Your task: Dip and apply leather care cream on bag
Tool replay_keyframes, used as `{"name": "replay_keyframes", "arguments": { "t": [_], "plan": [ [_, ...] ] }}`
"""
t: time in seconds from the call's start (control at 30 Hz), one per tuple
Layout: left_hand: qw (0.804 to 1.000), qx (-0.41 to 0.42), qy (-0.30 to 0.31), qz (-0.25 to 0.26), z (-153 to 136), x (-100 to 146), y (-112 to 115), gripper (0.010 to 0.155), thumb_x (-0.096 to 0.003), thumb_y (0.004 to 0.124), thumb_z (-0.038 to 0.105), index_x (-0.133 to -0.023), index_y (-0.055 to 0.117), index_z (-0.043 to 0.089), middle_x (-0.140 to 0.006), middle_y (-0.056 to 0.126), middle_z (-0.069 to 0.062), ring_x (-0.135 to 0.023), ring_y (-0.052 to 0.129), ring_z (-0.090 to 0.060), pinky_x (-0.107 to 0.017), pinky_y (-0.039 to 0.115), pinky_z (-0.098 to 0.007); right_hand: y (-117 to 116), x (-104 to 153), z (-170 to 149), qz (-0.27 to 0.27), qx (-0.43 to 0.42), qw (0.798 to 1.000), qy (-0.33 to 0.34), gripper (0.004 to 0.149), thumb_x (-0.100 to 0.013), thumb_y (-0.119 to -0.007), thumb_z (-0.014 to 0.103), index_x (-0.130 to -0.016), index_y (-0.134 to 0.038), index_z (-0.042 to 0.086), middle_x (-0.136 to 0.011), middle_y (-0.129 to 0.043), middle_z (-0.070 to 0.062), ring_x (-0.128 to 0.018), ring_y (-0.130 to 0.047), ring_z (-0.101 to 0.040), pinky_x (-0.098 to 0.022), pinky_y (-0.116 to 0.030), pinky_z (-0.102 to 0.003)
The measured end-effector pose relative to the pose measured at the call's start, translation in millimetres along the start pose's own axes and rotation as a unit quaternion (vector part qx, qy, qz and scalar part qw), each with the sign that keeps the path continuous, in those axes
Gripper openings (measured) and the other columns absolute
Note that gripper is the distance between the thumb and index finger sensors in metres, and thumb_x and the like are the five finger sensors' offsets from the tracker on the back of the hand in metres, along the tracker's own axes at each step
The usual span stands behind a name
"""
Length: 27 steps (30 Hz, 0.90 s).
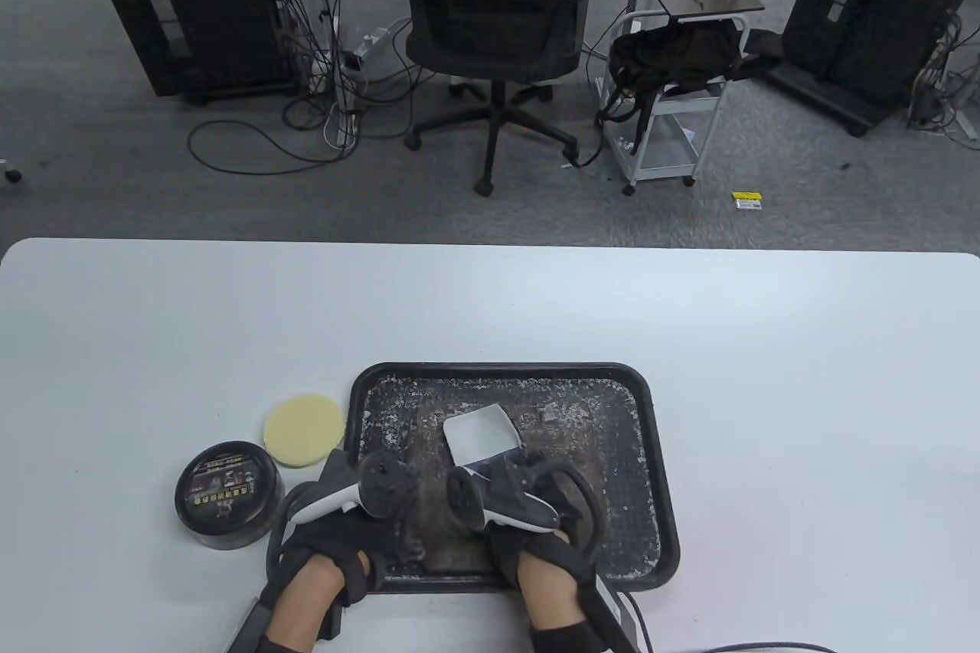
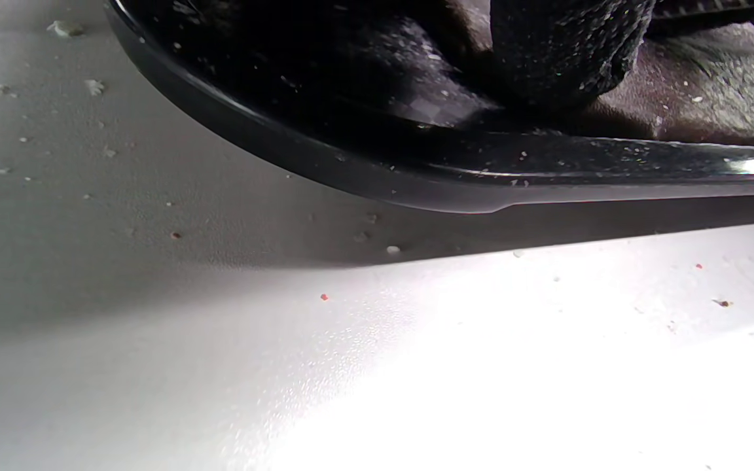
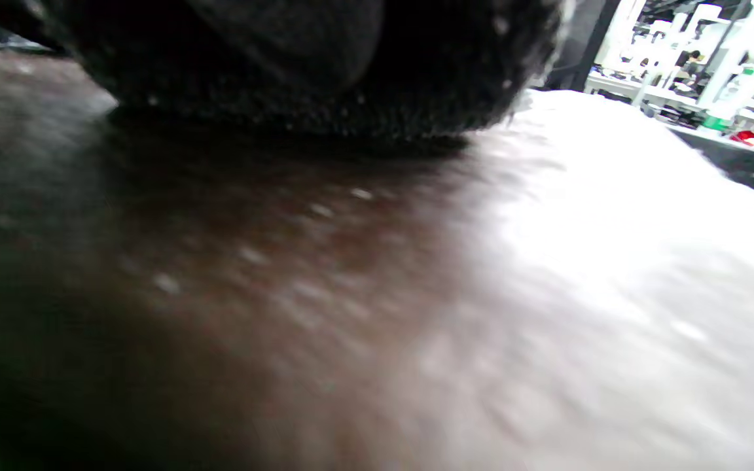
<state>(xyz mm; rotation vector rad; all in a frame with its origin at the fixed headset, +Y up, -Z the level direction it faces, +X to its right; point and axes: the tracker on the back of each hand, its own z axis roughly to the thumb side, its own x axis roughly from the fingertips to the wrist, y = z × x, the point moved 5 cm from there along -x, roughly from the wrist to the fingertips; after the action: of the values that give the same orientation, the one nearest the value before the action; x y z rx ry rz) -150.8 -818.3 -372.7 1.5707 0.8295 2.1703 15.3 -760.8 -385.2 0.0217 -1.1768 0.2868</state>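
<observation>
Where carpet begins, white table [image 1: 766, 377] ends; office chair [image 1: 490, 33] beyond.

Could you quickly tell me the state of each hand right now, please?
Left hand: cannot be told; tracker hides fingers.
Right hand: cannot be told; fingers hidden.

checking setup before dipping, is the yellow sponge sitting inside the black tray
No, the yellow sponge lies on the white table just left of the black tray, beside the cream tin.
</observation>
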Motion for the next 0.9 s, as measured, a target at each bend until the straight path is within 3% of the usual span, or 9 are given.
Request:
{"name": "replay_keyframes", "arguments": {
  "t": [0.4,0.63,0.9],
  "plan": [
    [1.000,0.005,0.003,-0.004,0.0,0.3,0.8,0.085,-0.0537,0.072,0.061,-0.113,0.017,0.036,-0.121,0.007,0.004,-0.116,0.008,-0.025,-0.078,0.005,-0.058,-12.6,30.7,-72.4,-0.005,-0.011,0.994,-0.106,0.055,-0.036,-0.075,0.013,-0.088,-0.074,0.033,-0.100,-0.067,-0.003,-0.094,-0.069,-0.033,-0.069,-0.051,-0.059],
    [1.000,0.010,0.006,-0.011,-0.4,0.7,2.2,0.083,-0.0547,0.070,0.061,-0.113,0.017,0.037,-0.120,0.005,0.005,-0.115,0.006,-0.025,-0.077,0.002,-0.057,-19.3,45.9,-100.7,0.031,-0.011,0.982,-0.186,0.055,-0.036,-0.075,0.014,-0.088,-0.072,0.031,-0.100,-0.069,-0.005,-0.093,-0.074,-0.035,-0.068,-0.051,-0.061],
    [0.999,0.049,0.012,-0.008,-2.6,0.4,1.8,0.071,-0.0578,0.060,0.061,-0.114,0.022,0.036,-0.120,0.007,0.005,-0.115,0.006,-0.025,-0.075,0.000,-0.057,-17.7,47.0,-85.2,0.013,-0.013,0.986,-0.167,0.055,-0.036,-0.076,0.014,-0.089,-0.073,0.025,-0.097,-0.072,-0.012,-0.089,-0.078,-0.039,-0.068,-0.054,-0.060]
  ]
}}
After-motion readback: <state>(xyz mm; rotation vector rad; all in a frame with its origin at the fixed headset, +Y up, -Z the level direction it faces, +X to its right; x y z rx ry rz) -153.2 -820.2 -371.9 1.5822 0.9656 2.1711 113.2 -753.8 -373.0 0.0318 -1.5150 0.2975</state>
